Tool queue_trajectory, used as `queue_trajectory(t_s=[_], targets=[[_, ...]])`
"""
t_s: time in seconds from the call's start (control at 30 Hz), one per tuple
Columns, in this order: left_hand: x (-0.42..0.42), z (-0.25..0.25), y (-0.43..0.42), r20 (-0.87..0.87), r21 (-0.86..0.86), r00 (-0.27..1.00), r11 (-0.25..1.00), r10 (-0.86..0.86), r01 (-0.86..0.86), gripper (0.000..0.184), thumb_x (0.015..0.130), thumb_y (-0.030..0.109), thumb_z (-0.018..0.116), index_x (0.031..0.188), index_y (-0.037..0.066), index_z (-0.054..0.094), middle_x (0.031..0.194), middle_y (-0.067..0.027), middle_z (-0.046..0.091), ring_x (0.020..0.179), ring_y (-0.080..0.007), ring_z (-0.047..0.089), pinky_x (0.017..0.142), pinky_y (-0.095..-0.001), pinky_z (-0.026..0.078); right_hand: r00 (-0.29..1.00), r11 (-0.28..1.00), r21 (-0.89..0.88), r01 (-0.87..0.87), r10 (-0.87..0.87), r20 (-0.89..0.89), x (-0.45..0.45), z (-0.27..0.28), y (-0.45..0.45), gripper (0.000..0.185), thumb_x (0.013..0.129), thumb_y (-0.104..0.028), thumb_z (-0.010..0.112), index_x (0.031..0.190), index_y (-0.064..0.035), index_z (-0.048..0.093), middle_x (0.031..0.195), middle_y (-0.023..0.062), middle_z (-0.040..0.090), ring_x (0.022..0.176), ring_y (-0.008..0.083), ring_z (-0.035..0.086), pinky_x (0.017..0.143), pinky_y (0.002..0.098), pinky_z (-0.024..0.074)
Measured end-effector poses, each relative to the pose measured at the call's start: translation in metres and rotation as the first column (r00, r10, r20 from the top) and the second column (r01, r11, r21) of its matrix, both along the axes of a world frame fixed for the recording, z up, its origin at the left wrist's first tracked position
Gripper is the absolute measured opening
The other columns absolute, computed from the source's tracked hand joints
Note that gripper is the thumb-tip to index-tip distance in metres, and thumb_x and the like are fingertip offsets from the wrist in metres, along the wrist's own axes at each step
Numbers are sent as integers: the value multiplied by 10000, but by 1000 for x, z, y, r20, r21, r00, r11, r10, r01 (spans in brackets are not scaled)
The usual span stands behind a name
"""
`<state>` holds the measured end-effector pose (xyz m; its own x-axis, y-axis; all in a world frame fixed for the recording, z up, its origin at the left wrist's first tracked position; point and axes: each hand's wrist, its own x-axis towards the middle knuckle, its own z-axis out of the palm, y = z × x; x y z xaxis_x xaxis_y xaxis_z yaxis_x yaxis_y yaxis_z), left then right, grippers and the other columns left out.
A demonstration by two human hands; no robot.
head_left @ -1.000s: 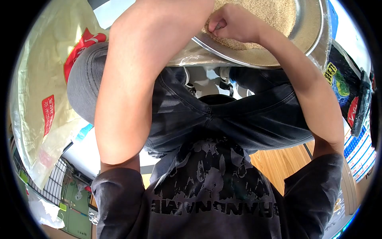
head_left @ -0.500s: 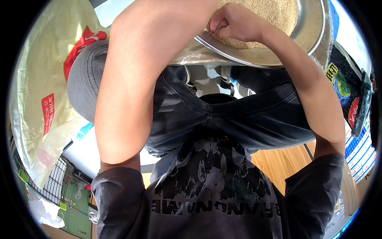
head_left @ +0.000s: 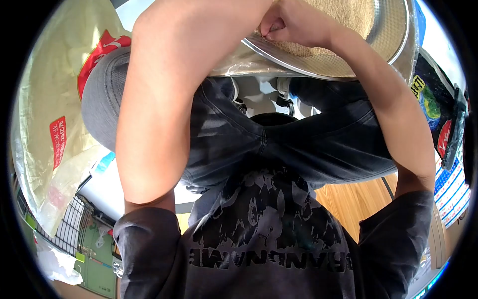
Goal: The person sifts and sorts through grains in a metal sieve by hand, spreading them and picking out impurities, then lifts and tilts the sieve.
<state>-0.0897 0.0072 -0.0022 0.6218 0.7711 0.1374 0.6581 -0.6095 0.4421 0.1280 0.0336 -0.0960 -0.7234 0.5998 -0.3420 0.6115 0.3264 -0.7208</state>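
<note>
A round metal mesh sieve holds a heap of small beige grains at the top of the view. My right hand is over the sieve's near left part, against the grains. Its fingers are curled in and pressed together, and whatever is between them is too small to make out. My left forearm reaches across the top left toward the sieve, but my left hand lies beyond the top edge of the frame.
Clear plastic sheeting lies under the sieve. A large yellowish plastic bag and a grey cap are on the left. On the right is a black printed bag. A wire rack stands at lower left.
My right hand and the sieve sit slightly higher in the view. The hand's fingers remain curled at the grains, and my left arm has barely shifted.
</note>
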Motion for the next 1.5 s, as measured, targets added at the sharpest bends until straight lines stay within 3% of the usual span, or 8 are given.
queue_trajectory(t_s=[0.4,0.47,0.63,0.7,0.93,1.1,1.2,1.5], targets=[[0,7,-9,347,130,938,990,4,-52,68,867,65,566,861,27,623,883,-202,654,861,-395,646,716,-461,513,996,997,7,-74,73,50,-1,10,4,172,751,-105,692,900,-62,765,804,133,729,706,301,687,698,390,549],[1,14,0,-78,-33,997,999,26,-29,74,861,67,573,859,15,625,872,-204,654,848,-405,648,726,-468,521,999,990,-140,25,-30,-32,6,14,6,151,852,-132,695,951,-30,745,797,115,726,689,245,708,669,380,558],[12,10,11,-101,-68,992,994,74,-81,96,867,82,602,848,-3,643,848,-207,670,806,-401,666,733,-476,527,972,891,-392,231,-228,56,25,63,7,182,927,-189,706,1061,-67,723,880,-75,657,782,32,561,671,239,441],[8,-10,11,-187,6,982,999,-37,39,249,912,79,496,1092,20,657,1009,-184,693,973,-379,674,810,-454,546,951,832,-485,270,-309,0,35,79,6,167,930,-220,711,1024,-84,733,858,-83,643,744,10,510,640,208,385],[39,-9,12,-396,-150,915,988,-80,22,274,937,78,491,1138,17,667,1075,-176,703,1023,-394,673,887,-472,538,847,819,-229,526,-529,51,115,150,-9,155,947,-202,716,1027,-77,761,756,-101,588,639,7,460,561,201,338],[57,-8,3,-424,-196,894,978,-146,66,257,895,15,532,1101,19,686,1058,-167,710,1031,-382,687,890,-472,543,496,501,-40,865,-837,232,215,152,-9,264,902,-270,766,1049,-52,793,840,-39,689,734,76,556,665,254,447],[65,-16,-3,-413,-204,895,975,-166,87,237,875,-1,550,1071,20,681,1024,-167,704,1014,-373,690,885,-471,545,386,426,146,893,-892,237,235,129,-7,204,914,-204,722,1031,-49,783,701,-68,556,549,36,394,500,237,295],[72,-33,-5,-378,-263,904,959,-202,105,237,872,5,560,1078,25,675,1019,-154,698,1030,-362,683,924,-469,526,415,497,306,812,-860,297,238,117,10,271,892,-268,754,1043,-46,790,725,-14,571,630,115,457,585,300,392]])
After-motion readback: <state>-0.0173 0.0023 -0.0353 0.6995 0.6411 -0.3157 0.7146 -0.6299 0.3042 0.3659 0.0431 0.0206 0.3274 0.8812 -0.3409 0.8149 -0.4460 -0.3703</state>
